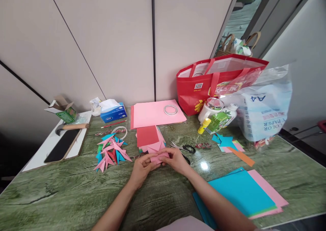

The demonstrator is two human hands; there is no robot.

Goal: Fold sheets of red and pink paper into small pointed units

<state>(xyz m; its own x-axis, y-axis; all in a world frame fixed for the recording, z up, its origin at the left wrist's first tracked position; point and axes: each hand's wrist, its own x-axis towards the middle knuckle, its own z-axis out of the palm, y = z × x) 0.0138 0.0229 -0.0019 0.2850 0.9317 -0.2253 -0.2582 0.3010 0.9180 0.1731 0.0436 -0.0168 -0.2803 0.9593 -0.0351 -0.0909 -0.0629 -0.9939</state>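
Both hands hold a folded pink paper [158,153] in front of a stack of small squares topped by a red sheet [147,136]. My left hand [141,168] pinches its left side, fingers closed on the paper. Its right side is gripped between the thumb and fingers of my right hand [176,160]. Folded pink, blue, green and red paper pieces [112,151] lie in a pile to the left. Scissors [187,149] with black handles rest just beyond my right hand. A larger pink stack [158,113] lies behind, with a white ring [170,110] on it.
Blue and pink sheets [239,190] lie by my right forearm, with paper scraps [226,141] beyond. A glue stick [204,126], red bag [189,95] and A4 paper bag [265,105] stand back right. A tissue box [113,114], hammer [73,126] and phone [62,145] are left.
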